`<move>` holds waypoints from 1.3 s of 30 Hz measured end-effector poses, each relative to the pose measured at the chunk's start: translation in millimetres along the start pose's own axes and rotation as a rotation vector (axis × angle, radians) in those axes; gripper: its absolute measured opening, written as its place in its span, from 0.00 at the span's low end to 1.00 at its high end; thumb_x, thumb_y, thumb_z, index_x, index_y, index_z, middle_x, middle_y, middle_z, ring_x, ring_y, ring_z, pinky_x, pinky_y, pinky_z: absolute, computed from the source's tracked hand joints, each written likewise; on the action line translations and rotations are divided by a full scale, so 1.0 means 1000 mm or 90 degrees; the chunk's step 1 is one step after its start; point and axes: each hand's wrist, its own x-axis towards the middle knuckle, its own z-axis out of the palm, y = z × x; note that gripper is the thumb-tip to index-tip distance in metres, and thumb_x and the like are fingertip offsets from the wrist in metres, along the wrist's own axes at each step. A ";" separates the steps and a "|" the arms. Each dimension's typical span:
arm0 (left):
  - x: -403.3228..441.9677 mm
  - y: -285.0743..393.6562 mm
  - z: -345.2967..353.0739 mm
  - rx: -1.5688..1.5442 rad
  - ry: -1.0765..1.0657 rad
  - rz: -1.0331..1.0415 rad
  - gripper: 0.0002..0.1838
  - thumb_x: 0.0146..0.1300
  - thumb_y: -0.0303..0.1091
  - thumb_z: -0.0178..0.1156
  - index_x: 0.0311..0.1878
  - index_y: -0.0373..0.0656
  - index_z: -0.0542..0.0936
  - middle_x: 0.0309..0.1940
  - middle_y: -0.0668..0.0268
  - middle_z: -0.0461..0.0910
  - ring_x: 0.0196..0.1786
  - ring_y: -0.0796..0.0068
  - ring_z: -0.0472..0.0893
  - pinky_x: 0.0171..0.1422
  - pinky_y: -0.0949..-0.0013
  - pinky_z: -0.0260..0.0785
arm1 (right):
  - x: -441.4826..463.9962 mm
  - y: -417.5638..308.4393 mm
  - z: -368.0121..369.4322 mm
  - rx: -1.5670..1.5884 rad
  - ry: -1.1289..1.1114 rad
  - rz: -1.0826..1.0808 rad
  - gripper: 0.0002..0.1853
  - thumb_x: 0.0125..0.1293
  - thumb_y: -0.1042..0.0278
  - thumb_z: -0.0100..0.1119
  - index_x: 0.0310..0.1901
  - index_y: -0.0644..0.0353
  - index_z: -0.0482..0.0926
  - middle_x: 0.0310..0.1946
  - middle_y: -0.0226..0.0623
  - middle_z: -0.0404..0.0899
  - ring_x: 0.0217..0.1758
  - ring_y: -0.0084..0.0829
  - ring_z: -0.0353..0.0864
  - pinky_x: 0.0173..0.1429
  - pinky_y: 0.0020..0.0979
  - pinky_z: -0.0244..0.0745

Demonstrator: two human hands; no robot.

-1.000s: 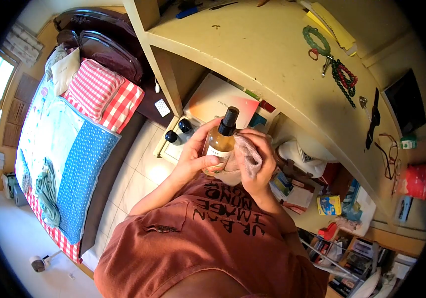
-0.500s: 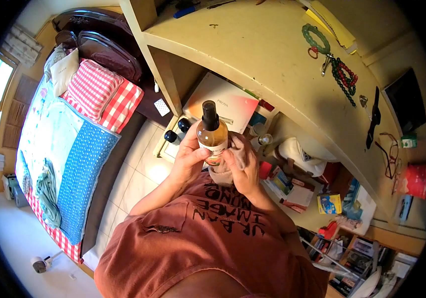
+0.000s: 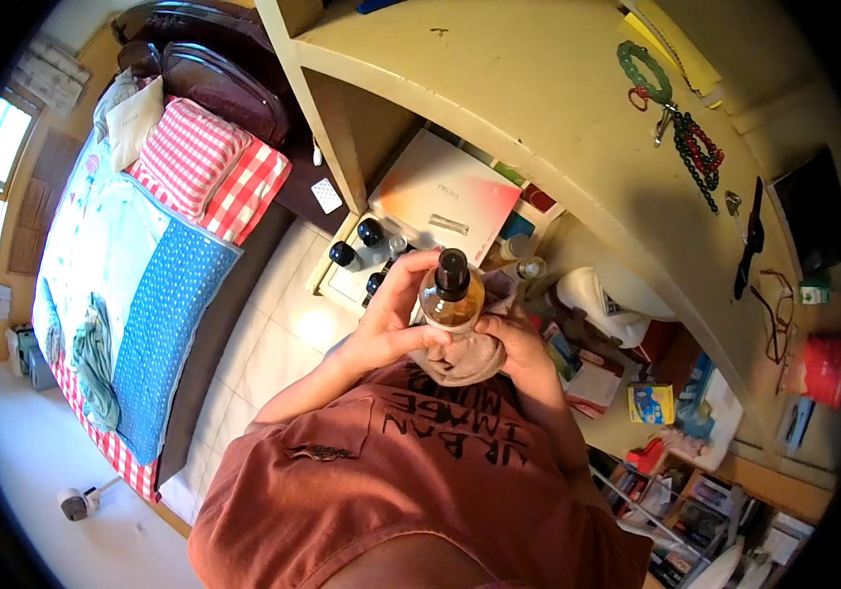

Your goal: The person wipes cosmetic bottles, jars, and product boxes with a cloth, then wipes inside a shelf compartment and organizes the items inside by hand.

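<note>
A clear bottle of amber liquid with a black cap (image 3: 453,278) is in front of my chest, its top tipped toward my face. The fingers and thumb of my left hand (image 3: 393,319) close round its left side. My right hand (image 3: 519,344) grips a greyish-pink cloth (image 3: 467,360) and presses it against the bottle's right side and lower part. The cloth hides most of the bottle's label and base.
Several black-capped bottles (image 3: 345,255) stand in an open shelf compartment beside a pale box (image 3: 445,191). Above it curves a yellowish desktop (image 3: 538,79) with bead strings (image 3: 697,157) and eyeglasses (image 3: 779,314). To the left is a bed (image 3: 116,245).
The bottle has come lower and to the right, and its cap has tilted toward me. The cloth has spread round its lower part. The view has shifted slightly.
</note>
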 end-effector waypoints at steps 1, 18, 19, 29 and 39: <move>-0.003 -0.002 -0.002 0.037 0.000 0.040 0.45 0.49 0.33 0.78 0.69 0.43 0.63 0.64 0.63 0.68 0.69 0.68 0.67 0.75 0.62 0.55 | -0.002 -0.004 -0.005 -0.038 -0.004 0.027 0.30 0.54 0.78 0.71 0.60 0.63 0.72 0.52 0.36 0.79 0.57 0.29 0.78 0.63 0.32 0.73; -0.063 0.003 -0.045 0.269 0.213 -0.020 0.37 0.43 0.25 0.71 0.59 0.42 0.65 0.56 0.59 0.72 0.62 0.68 0.72 0.67 0.64 0.65 | -0.023 -0.021 -0.045 0.027 0.109 0.050 0.23 0.58 0.76 0.66 0.56 0.57 0.73 0.48 0.35 0.79 0.53 0.34 0.80 0.59 0.36 0.76; -0.066 -0.002 -0.043 0.316 0.196 -0.026 0.37 0.43 0.24 0.71 0.58 0.42 0.66 0.56 0.59 0.72 0.62 0.68 0.73 0.67 0.64 0.65 | -0.022 -0.021 -0.045 0.023 0.111 0.051 0.23 0.59 0.75 0.66 0.56 0.57 0.73 0.48 0.35 0.79 0.53 0.34 0.79 0.59 0.36 0.76; -0.063 -0.100 -0.070 0.656 0.002 0.007 0.29 0.43 0.20 0.65 0.53 0.41 0.73 0.46 0.55 0.78 0.52 0.51 0.77 0.56 0.58 0.71 | -0.016 -0.023 -0.042 0.029 0.155 0.069 0.19 0.62 0.75 0.61 0.55 0.59 0.75 0.48 0.37 0.81 0.51 0.34 0.82 0.58 0.36 0.77; -0.056 -0.148 -0.091 0.803 -0.095 -0.056 0.28 0.47 0.23 0.63 0.55 0.41 0.69 0.48 0.51 0.76 0.55 0.48 0.76 0.57 0.56 0.72 | -0.027 -0.009 -0.055 0.029 0.185 0.024 0.16 0.64 0.75 0.60 0.54 0.60 0.77 0.47 0.37 0.82 0.50 0.33 0.83 0.57 0.37 0.78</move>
